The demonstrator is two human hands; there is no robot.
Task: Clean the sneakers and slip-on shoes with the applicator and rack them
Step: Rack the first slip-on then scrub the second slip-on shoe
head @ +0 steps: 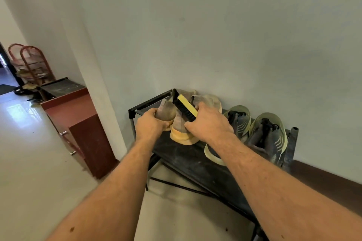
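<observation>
Left of centre in the frame, the left hand (149, 123) curls round a beige slip-on shoe (166, 112), gripping its edge. Just right of it, the right hand (210, 123) is clamped on a yellow-backed brush (186, 108) with black bristles, held over a second slip-on shoe (182, 133) standing on the black rack (195, 160). More beige shoes (207, 100) lean against the wall behind. Farther right on the same shelf sit two grey sneakers (270, 135) with pale yellow soles, partly hidden by the right forearm. At far left stands a red cabinet (78, 121).
</observation>
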